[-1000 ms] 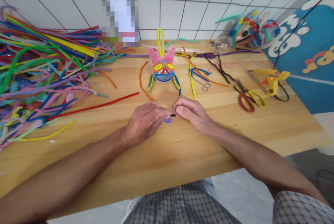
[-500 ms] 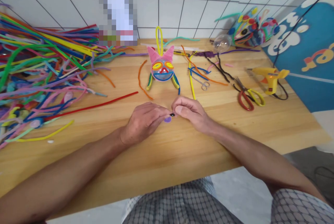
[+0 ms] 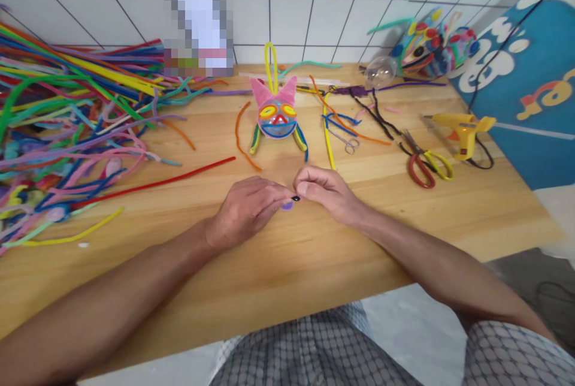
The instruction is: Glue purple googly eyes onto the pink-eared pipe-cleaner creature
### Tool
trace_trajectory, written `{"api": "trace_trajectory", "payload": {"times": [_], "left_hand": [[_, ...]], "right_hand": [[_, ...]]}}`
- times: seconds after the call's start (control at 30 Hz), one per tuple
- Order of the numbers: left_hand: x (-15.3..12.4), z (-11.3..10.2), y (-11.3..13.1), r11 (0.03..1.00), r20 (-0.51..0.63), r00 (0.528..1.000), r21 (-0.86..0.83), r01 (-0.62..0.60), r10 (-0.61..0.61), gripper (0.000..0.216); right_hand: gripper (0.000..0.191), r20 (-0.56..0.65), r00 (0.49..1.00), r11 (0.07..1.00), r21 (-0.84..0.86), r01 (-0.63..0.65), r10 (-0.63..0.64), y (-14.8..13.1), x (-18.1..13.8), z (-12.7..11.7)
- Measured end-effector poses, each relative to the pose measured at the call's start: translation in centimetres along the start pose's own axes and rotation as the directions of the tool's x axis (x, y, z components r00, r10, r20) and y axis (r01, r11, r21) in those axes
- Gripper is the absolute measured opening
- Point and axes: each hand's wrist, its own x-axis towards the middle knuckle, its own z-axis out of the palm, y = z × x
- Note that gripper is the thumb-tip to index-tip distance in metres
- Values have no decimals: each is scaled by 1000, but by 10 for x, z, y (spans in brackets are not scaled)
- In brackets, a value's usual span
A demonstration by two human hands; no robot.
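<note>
My left hand [image 3: 251,209] pinches a small shiny black piece [image 3: 295,198] between thumb and fingertips. Fingers curled in a pinch, my right hand [image 3: 327,193] meets it at the tips; what it grips there is hidden. Just below the fingertips shows a purple round piece [image 3: 287,205], partly covered by the left fingers. Beyond both hands lies a clear ball ornament [image 3: 277,121] made into a face, with pink ears, yellow-ringed eyes, a red nose, a blue mouth, a yellow loop on top and green-yellow limbs.
Many coloured pipe cleaners [image 3: 90,110] are heaped at the left. To the right lie scissors [image 3: 420,164], small metal scissors [image 3: 350,143], a yellow glue gun [image 3: 467,131] and loose pipe cleaners. A clear ball [image 3: 380,72] and a decorated colourful figure [image 3: 426,47] stand at the back right.
The whole view has shifted slightly, so everything sits a little further left and up. Both hands keep the same pinch around the black piece.
</note>
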Motion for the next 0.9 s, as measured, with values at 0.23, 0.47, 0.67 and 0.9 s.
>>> {"api": "trace_trajectory", "payload": {"times": [0.23, 0.47, 0.67, 0.9], "left_hand": [[-2, 1, -2, 996, 0, 996, -24, 84, -85, 10], [-1, 0, 0, 986, 26, 987, -55, 158, -156, 15], [-1, 1, 1, 964, 46, 969, -96, 248, -244, 19], [-1, 1, 2, 946, 44, 957, -142, 290, -287, 21]], "right_hand": [[25, -43, 988, 986, -87, 142, -146, 2, -2, 0], [31, -46, 974, 966, -144, 213, -221, 9, -3, -1], [34, -47, 973, 967, -136, 216, -224, 9, -4, -2], [37, -94, 979, 983, -49, 179, -183, 12, -4, 0]]}}
